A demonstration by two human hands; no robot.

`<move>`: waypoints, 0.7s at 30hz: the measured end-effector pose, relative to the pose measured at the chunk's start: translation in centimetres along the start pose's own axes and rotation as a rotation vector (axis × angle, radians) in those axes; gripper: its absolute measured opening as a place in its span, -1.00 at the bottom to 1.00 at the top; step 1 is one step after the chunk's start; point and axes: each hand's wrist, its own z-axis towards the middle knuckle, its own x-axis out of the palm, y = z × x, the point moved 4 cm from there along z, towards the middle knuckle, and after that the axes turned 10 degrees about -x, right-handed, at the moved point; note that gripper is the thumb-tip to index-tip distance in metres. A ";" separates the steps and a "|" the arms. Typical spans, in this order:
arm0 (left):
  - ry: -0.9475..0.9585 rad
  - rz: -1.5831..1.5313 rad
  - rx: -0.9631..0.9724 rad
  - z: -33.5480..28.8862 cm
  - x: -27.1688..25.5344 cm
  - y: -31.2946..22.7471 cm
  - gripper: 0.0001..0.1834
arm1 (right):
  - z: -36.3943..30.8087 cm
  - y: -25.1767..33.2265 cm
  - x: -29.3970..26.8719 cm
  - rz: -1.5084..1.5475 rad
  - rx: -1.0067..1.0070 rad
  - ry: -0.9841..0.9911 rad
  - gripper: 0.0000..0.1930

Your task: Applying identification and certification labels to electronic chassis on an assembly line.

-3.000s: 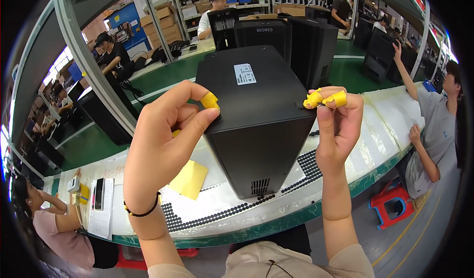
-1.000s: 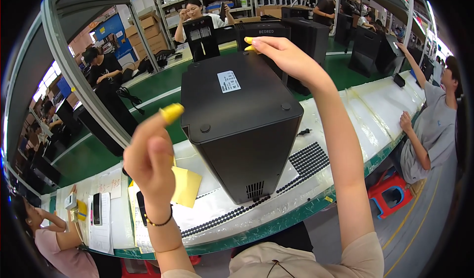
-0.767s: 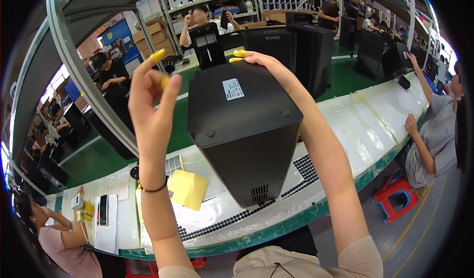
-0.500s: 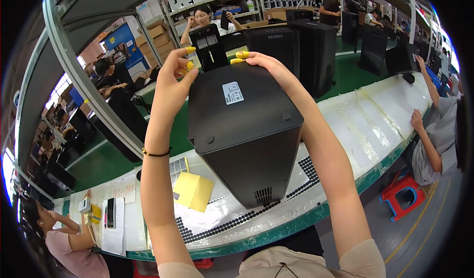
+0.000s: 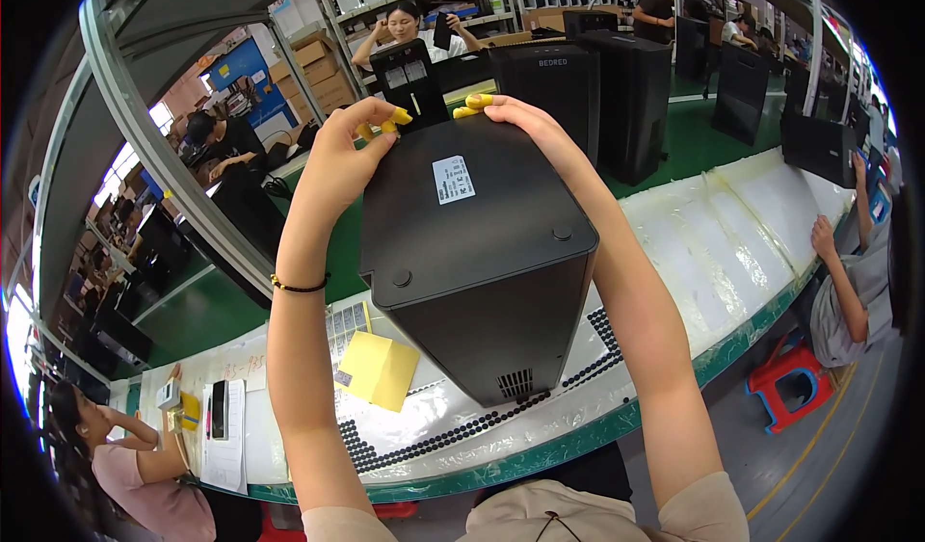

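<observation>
At the far edge of the black case [image 5: 491, 229], now bringing the left hand [image 5: 349, 149] in beside the right hand [image 5: 528, 124], apart, with unclear grips, beyond round feet [image 5: 402, 278] already seated.

black case [image 5: 501, 229] | upright on white worktop [image 5: 674, 229] | near top corners: round feet [image 5: 402, 278] | pale label [image 5: 453, 180]

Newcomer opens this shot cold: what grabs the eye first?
The big black case mid-picture, with a white label on its top face. Next, the yellow-wrapped fingers: left hand at the case's far left corner, right hand at its far edge, further right. Then two bright spots: the yellow paper left of the case's lower end, and a red stool at lower right.
</observation>
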 end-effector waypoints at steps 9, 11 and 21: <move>-0.102 0.116 0.112 -3.3 -0.9 -3.0 -0.77 | -0.1 -0.3 -0.2 0.026 -0.017 -0.002 -0.71; -0.065 0.110 0.075 -3.9 -1.1 -3.0 -0.76 | -0.2 -0.3 -0.2 0.029 -0.016 -0.025 -0.71; -0.118 0.249 0.150 -4.9 -1.1 -3.5 -0.65 | 0.0 -0.4 0.0 -0.038 -0.039 -0.033 -0.73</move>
